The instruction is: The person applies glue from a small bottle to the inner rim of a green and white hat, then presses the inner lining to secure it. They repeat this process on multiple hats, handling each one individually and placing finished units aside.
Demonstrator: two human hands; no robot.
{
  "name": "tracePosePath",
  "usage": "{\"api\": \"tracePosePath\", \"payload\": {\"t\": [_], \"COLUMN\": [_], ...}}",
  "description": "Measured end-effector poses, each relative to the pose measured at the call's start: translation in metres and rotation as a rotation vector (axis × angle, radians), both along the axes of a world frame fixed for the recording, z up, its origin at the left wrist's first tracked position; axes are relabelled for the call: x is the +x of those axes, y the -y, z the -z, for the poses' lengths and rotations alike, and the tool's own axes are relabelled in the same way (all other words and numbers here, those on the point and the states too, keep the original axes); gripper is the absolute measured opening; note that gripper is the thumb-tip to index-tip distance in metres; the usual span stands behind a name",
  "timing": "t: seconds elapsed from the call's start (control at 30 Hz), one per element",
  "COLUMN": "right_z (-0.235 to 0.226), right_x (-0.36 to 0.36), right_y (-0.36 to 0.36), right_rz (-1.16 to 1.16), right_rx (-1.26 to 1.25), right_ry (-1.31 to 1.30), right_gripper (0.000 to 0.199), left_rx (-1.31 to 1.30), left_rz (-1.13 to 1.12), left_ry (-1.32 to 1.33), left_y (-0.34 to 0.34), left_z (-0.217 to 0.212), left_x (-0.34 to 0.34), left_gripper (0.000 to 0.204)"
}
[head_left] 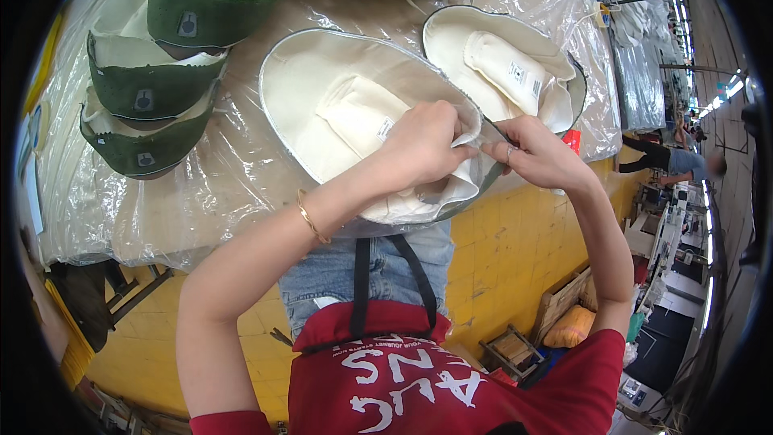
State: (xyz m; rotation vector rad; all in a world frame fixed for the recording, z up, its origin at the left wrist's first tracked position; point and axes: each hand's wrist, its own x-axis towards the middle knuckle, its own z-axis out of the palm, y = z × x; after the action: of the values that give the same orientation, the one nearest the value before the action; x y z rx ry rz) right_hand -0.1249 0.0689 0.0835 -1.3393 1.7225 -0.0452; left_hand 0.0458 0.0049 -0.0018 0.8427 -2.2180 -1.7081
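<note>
The fingers of the left hand (427,142) are curled closed on cream lining at the near right end of a pouch (296,72); those of the right hand (539,153) pinch its rim just beside them. Folds partly hide the left fingertips, so the exact grip is hard to make out. The pouch lies mouth up on the bench (221,213), its long axis slanting from far left to near right. A second pouch (451,32) slants likewise just beyond, partly behind the right hand. Leftward stand green pouches (153,84), the farthest cut off.
</note>
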Motion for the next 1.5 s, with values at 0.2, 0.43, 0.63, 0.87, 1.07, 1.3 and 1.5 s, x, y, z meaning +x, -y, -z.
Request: {"api": "tracePosePath", "payload": {"t": [0.2,0.43,0.63,0.87,1.07,1.3,1.5], "right_z": [0.005,0.006,0.013,0.017,0.01,0.01,0.015], "right_x": [-0.002,-0.001,0.001,0.008,0.005,-0.002,-0.002], "right_y": [-0.006,-0.009,-0.017,-0.022,-0.018,-0.018,-0.021], "right_rz": [0.023,0.031,0.097,0.141,0.128,0.156,0.093], "right_rx": [-0.044,-0.061,-0.091,-0.184,-0.098,-0.055,-0.099], "right_ry": [0.018,-0.003,-0.011,0.007,0.053,0.11,0.015], "right_gripper": [0.022,0.023,0.024,0.021,0.022,0.025,0.025], "left_rx": [0.065,0.095,-0.052,-0.241,-0.162,-0.07,-0.122], "left_rz": [0.01,0.019,-0.112,-0.211,-0.15,-0.055,-0.116], "left_ry": [0.004,-0.034,0.009,0.06,-0.122,-0.136,-0.104], "left_y": [0.001,0.003,-0.011,-0.028,-0.016,-0.008,-0.013], "left_z": [0.003,0.008,0.005,0.004,0.013,0.013,0.013], "left_x": [0.0,0.0,-0.005,-0.008,-0.003,0.0,-0.003], "left_gripper": [0.022,0.024,0.024,0.017,0.021,0.023,0.023]}}
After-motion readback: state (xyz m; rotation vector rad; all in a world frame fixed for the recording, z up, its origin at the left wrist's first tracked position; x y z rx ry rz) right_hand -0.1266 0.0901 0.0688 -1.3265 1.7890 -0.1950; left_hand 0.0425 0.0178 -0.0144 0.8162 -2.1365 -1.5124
